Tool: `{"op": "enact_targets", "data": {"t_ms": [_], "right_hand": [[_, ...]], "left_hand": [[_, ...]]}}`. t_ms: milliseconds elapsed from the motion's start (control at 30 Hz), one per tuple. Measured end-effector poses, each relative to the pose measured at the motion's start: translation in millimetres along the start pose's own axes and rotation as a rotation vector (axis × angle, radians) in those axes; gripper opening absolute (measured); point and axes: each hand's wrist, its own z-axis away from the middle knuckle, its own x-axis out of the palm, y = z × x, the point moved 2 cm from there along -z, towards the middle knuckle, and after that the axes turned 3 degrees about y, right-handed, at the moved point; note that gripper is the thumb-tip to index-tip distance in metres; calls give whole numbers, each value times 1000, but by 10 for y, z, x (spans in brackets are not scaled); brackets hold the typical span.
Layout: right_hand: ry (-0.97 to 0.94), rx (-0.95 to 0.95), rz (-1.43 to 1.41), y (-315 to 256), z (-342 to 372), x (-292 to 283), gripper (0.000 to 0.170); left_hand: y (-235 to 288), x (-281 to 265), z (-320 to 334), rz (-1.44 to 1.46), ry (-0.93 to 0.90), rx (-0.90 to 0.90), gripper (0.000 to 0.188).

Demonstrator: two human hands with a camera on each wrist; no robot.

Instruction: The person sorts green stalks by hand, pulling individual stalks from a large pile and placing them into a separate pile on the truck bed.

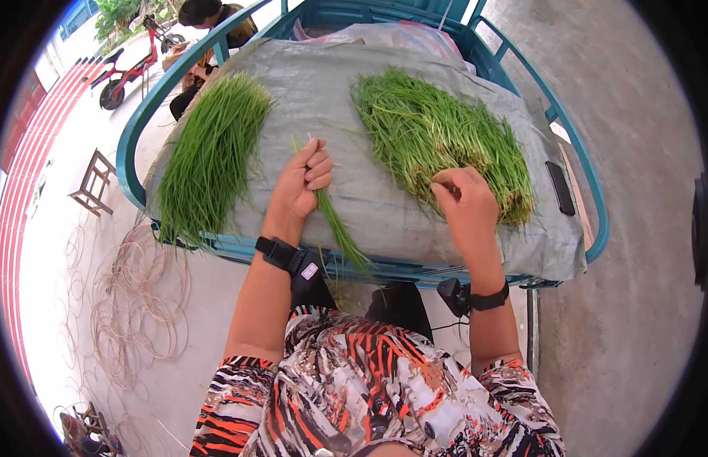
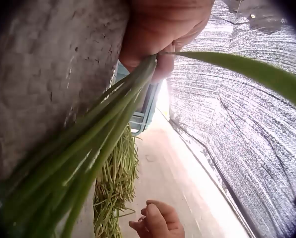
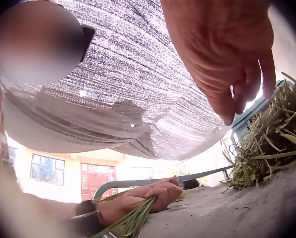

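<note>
In the head view my left hand (image 1: 302, 177) grips a small bunch of garlic chives (image 1: 337, 221), its long green leaves hanging toward my body. One leaf sticks out apart from the bunch (image 2: 78, 163) in the left wrist view. My right hand (image 1: 470, 204) is at the near edge of a large chive pile (image 1: 430, 114), whose pale stem ends face me. Its fingers (image 3: 242, 94) hang loosely bent beside those stems in the right wrist view, with nothing visible between them. To the left lies a second, neater chive pile (image 1: 213, 152).
A grey woven sheet (image 1: 308, 91) covers the load of a blue cart with curved side rails (image 1: 133, 145). A phone (image 1: 559, 187) lies by the right rail. Beyond the left rail are a seated person (image 1: 236, 30), a wooden stool (image 1: 95, 181) and coiled wire (image 1: 141, 305) on the ground.
</note>
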Motion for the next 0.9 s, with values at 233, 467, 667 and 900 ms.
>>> {"op": "enact_targets", "data": {"t_ms": [233,467,667,900], "right_hand": [[77,-311,322,-11,-165,366,12],[139,-423,432,135,-182,490,12],[192,-384,343,192,-128,476,14],[169,-358,412,177,-172,513,17]], "left_hand": [[2,63,17,-60,3,-14,16],[-11,15,-2,-47,-23,-36,16],[-21,46,20,-55,4,-32,16],[-25,38,5,-48,-9,-53,17]]}}
